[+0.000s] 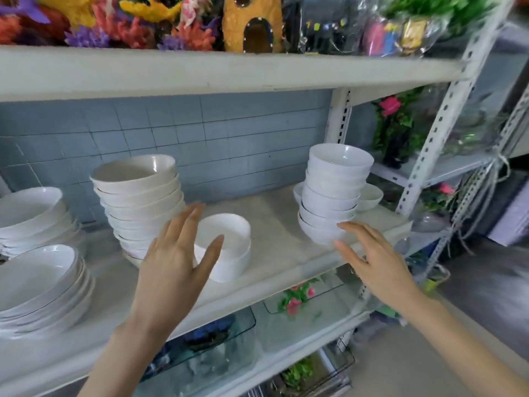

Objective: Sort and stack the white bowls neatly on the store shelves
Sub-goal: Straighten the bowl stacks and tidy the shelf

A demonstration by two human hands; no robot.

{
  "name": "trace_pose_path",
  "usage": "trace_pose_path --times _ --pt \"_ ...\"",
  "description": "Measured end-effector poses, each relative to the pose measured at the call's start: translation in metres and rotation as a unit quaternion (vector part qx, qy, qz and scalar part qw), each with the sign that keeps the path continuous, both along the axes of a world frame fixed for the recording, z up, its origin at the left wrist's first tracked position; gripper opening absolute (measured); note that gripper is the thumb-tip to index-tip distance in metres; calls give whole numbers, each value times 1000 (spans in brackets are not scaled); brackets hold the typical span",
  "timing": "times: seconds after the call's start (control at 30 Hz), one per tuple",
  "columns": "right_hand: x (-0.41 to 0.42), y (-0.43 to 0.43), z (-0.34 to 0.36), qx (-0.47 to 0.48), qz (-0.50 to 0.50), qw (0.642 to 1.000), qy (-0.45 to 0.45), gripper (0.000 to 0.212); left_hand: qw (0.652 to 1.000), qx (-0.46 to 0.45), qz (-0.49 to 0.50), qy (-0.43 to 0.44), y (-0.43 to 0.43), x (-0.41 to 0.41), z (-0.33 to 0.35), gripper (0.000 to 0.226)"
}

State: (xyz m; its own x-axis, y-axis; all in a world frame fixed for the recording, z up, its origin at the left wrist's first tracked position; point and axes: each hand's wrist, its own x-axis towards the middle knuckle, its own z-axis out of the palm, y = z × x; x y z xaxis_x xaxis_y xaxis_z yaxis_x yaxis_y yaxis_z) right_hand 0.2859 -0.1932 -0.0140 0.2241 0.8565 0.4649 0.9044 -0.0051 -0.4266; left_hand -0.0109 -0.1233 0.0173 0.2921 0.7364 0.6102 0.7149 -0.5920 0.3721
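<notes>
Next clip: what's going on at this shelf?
A person stands at a store shelf of white dishes, both hands open and holding nothing. The left hand is raised in front of a short stack of two bowls, beside a tall leaning stack of bowls. The right hand is stretched toward the base of another tall bowl stack near the shelf's front edge; whether it touches is unclear. Plates are piled at the left.

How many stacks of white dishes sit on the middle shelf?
5: back dish stack and front dish stack far left, tall bowl stack beside them, short bowl pair centre, small-bowl stack right. Loose bowls behind it; more may hide.
</notes>
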Motion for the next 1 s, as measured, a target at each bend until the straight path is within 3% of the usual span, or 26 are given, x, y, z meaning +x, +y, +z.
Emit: trace_pose_path --times 0.23,0.47,0.63,0.8,1.0 --pt "77 -7 -9 -29 41 993 103 57 985 -103 -107 -88 -19 121 -23 66" --pt "141 9 -6 -100 117 975 160 70 947 -250 -67 -188 -6 209 -58 87" --pt "153 45 2 -130 185 949 219 89 943 -266 -46 -197 11 238 -63 101" --pt "146 84 10 -110 270 909 298 86 943 -259 -59 -199 28 251 -72 111" --pt "148 117 -5 -94 303 887 336 88 939 -231 -74 -243 43 262 -83 114"
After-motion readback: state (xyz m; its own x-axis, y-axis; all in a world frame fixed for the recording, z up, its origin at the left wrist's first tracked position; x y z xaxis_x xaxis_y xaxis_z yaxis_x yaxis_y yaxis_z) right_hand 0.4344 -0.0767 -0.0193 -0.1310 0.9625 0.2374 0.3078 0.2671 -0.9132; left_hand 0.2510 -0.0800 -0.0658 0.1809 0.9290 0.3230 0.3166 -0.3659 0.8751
